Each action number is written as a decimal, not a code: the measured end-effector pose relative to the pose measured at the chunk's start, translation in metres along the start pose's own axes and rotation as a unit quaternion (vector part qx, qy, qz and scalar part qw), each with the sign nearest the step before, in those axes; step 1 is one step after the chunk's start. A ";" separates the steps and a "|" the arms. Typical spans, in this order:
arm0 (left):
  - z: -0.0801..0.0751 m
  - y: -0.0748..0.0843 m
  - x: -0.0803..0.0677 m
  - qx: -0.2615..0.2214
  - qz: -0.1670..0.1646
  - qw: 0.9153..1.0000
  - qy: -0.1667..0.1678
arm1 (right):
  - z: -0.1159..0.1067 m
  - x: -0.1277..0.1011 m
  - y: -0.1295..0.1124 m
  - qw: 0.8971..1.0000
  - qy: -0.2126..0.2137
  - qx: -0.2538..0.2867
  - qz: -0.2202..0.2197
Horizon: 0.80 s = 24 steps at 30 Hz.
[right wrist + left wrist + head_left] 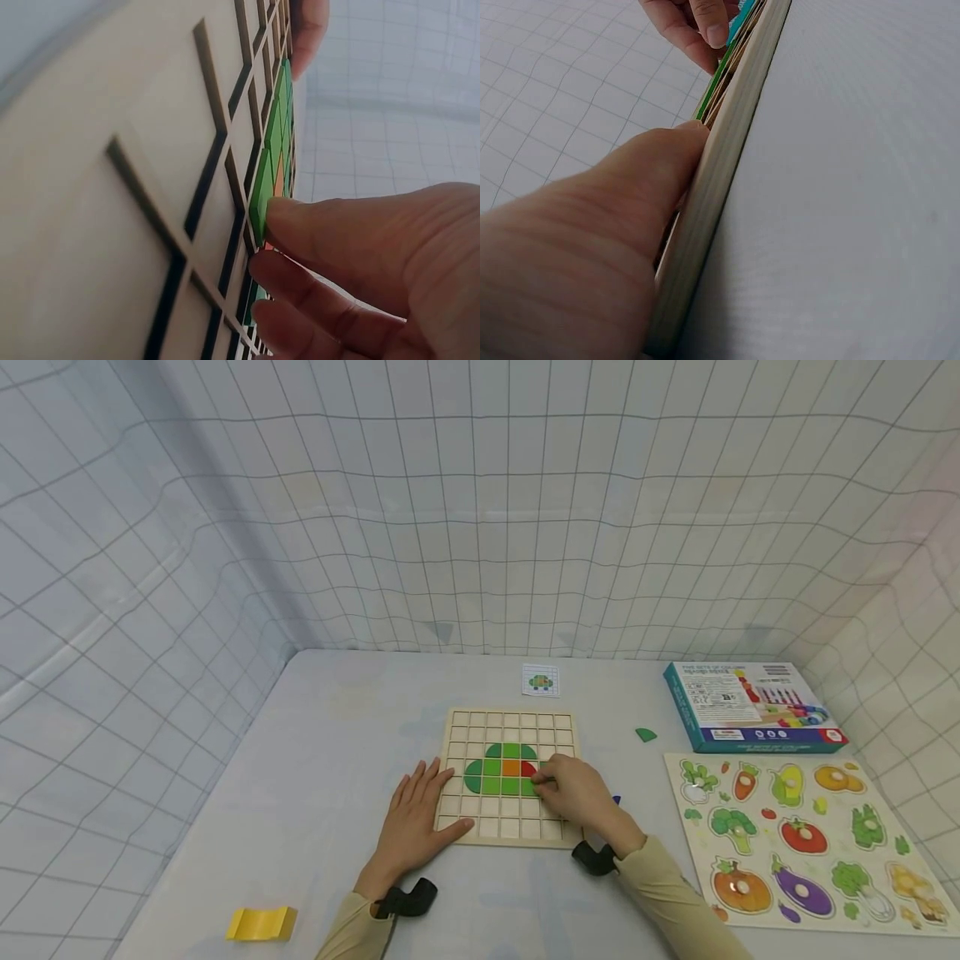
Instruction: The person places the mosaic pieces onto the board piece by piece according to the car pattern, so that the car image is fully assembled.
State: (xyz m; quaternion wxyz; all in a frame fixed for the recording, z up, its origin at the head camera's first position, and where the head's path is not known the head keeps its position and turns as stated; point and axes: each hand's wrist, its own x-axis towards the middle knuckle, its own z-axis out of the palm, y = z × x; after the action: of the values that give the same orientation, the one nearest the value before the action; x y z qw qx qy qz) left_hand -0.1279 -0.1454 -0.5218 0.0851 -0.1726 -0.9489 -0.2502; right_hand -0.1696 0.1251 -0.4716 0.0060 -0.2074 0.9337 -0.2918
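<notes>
A wooden grid board lies on the table with green, orange and red tiles set in its cells as a rounded shape. My left hand rests at the board's left side, fingers extended, its thumb over the near left corner. In the left wrist view that thumb touches the board's rim. At the right end of the shape my right hand has curled fingers and pinches a green tile. The right wrist view shows its thumb against a green tile; the fingers partly hide the pieces there.
Behind the board lies a small pattern card. A loose green quarter-round piece is to its right, near a game box. A vegetable puzzle board lies at right, a yellow block at front left. A blue piece shows beside the right wrist.
</notes>
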 end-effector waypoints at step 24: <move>-0.001 0.001 0.000 0.002 -0.005 1.000 -0.007 | -0.045 -0.013 0.045 1.000 0.016 0.005 0.006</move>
State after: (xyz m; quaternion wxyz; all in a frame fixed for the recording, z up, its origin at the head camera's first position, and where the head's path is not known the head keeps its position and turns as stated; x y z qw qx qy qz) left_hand -0.1279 -0.1454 -0.5204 0.0772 -0.1695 -0.9509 -0.2473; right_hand -0.1808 0.1888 -0.4604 -0.0062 -0.1975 0.9335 -0.2992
